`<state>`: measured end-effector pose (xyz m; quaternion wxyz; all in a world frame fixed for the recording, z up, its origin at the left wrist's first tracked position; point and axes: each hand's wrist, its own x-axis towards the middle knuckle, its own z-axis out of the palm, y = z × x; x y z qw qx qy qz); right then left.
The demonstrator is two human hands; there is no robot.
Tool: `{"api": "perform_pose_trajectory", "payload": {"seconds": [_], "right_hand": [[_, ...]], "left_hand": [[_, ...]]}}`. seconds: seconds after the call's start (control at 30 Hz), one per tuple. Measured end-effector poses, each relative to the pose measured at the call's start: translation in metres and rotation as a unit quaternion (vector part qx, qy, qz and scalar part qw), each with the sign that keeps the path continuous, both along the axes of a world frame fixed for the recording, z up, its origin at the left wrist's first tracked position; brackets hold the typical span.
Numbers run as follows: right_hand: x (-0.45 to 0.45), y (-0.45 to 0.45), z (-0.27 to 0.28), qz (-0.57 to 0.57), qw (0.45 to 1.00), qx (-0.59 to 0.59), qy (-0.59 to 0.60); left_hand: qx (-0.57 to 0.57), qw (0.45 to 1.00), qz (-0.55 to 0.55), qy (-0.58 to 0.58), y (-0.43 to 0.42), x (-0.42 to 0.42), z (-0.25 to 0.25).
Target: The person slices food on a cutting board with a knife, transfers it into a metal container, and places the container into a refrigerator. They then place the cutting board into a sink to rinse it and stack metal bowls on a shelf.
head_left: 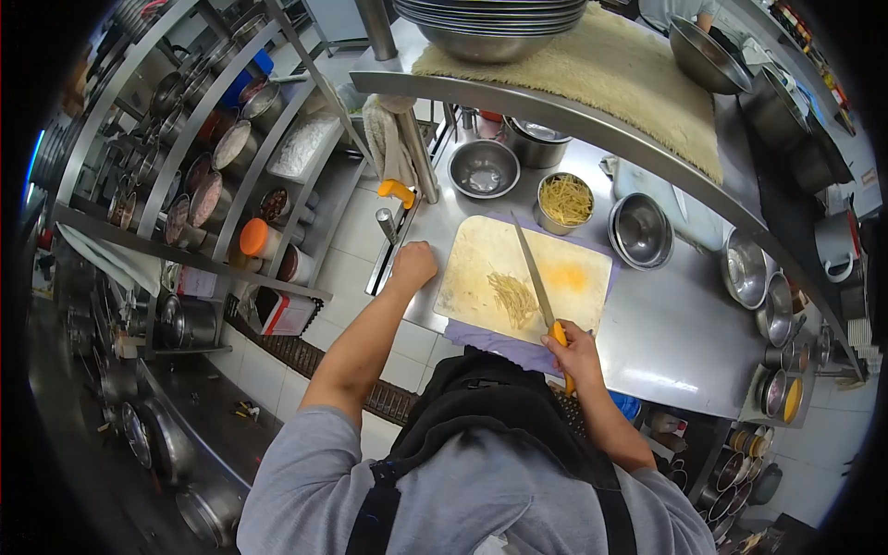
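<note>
My right hand [575,352] grips a long kitchen knife [534,268] by its yellow handle. The blade slants up and away over a cream cutting board [467,277]. Left of the blade lies a small heap of thin pale strips [513,299]; an orange-yellow stain marks the board to its right. My left hand [416,265] is closed in a fist at the counter's left edge, beside the board, with no object showing in it. A purple cloth [495,342] sticks out from under the board. Behind the board stands a metal container of yellowish strips [564,202].
Metal bowls [484,168] [640,231] stand behind and right of the board. An overhead shelf [573,97] crosses above the counter, carrying stacked pans. Near my left hand, yellow and metal handles [396,192] rise from a slot at the counter edge. Loaded shelving [231,264] is at left.
</note>
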<state>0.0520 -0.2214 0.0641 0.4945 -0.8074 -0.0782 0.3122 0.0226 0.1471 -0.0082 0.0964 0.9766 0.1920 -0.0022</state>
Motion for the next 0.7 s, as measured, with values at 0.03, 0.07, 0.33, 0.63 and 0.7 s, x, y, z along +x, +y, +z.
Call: {"api": "perform_pose_trajectory", "payload": {"seconds": [0.03, 0.07, 0.33, 0.63, 0.7], "right_hand": [[0.002, 0.001, 0.000, -0.002, 1.000, 0.024, 0.015], [0.005, 0.001, -0.004, -0.006, 1.000, 0.024, 0.018], [0.012, 0.018, 0.010, -0.052, 0.968, 0.168, 0.179], [0.010, -0.016, 0.026, -0.008, 0.963, 0.158, 0.217], [0.005, -0.012, 0.037, -0.024, 0.957, 0.181, 0.224]], "left_hand": [[-0.035, 0.999, 0.019, -0.023, -0.005, 0.001, 0.013], [-0.076, 0.996, 0.005, -0.037, -0.017, 0.003, 0.023], [-0.240, 0.889, -0.337, -0.197, -0.161, -0.028, 0.073], [-0.155, 0.954, -0.227, -0.120, -0.120, -0.021, 0.025], [-0.404, 0.882, -0.026, -0.240, -0.122, -0.016, 0.027]]}}
